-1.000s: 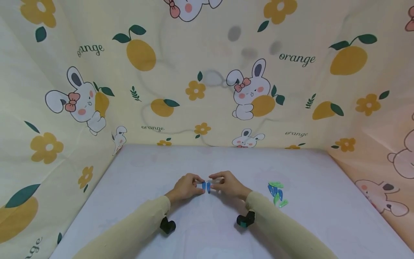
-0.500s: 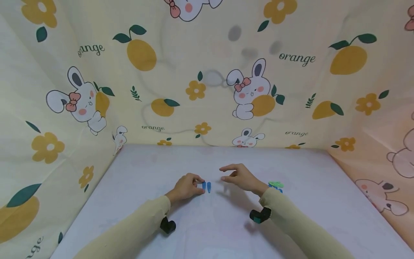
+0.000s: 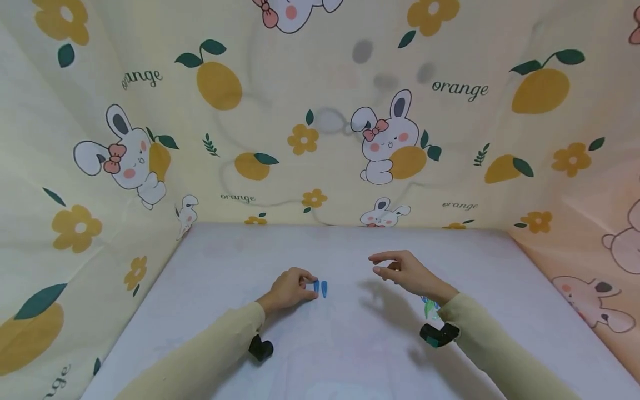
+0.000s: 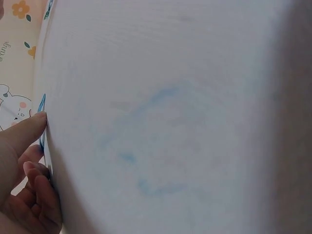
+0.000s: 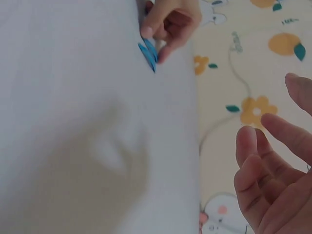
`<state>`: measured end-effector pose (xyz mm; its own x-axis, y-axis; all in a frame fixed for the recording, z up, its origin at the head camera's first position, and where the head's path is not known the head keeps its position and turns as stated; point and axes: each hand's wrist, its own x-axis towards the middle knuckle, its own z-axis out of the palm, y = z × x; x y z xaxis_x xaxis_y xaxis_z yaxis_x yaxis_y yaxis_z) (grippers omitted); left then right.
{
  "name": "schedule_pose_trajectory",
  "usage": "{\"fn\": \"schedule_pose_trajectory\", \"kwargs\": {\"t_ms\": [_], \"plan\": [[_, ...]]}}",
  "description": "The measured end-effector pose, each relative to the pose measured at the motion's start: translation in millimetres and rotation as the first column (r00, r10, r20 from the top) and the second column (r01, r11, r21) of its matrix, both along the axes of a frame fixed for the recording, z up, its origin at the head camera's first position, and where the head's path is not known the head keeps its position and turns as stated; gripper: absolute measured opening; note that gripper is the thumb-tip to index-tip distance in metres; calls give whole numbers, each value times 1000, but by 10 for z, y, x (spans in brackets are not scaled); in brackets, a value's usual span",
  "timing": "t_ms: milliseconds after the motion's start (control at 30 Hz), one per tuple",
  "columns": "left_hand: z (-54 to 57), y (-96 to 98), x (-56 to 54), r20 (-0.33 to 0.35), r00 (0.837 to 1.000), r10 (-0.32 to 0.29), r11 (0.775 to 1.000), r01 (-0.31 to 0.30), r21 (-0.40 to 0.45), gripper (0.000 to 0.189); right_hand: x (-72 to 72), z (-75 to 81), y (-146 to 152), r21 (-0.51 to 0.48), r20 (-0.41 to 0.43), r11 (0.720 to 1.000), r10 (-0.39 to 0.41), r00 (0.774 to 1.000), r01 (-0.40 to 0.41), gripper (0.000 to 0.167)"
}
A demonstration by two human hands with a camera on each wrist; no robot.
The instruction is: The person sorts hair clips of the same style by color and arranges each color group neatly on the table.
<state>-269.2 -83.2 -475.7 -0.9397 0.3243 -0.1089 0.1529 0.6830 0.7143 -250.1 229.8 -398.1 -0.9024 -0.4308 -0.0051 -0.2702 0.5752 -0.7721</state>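
Observation:
Two blue teardrop-shaped snap hair clips lie side by side on the white table. My left hand [image 3: 287, 289] holds the left clip [image 3: 316, 286] by its ends, between thumb and fingertip. The right clip [image 3: 324, 289] lies close beside it, untouched; both also show in the right wrist view, where this nearer clip [image 5: 147, 57] is plain. Raised above the table farther right, my right hand [image 3: 410, 275] has nothing in its loosely bent, parted fingers. A pile of green and blue hair clips [image 3: 430, 308] is partly hidden behind my right forearm.
The white tabletop [image 3: 240, 250] meets a patterned cloth backdrop [image 3: 280, 111] at the back and both sides. Each wrist carries a black camera, such as the right wrist camera [image 3: 439, 335].
My right hand has let go of the right blue hair clip and moved up and right, over toward the pile, now partly covered by its forearm. My left hand has stayed in place.

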Motion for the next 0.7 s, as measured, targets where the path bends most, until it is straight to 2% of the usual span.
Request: {"fn": "schedule_pose_trajectory", "kwargs": {"t_ms": [167, 433, 700], "plan": [[-6, 6, -11, 21, 1000, 11, 1000, -11, -2, 40, 42, 14, 201, 8, -13, 1000, -6, 1000, 6, 39], [-8, 2, -15, 0, 1000, 6, 1000, -6, 4, 40, 126, 59, 438, 3, -30, 1000, -12, 999, 12, 40], [-29, -6, -21, 10, 1000, 3, 1000, -4, 10, 41, 181, -1, 675, -12, -32, 1000, -8, 999, 8, 40]]}}
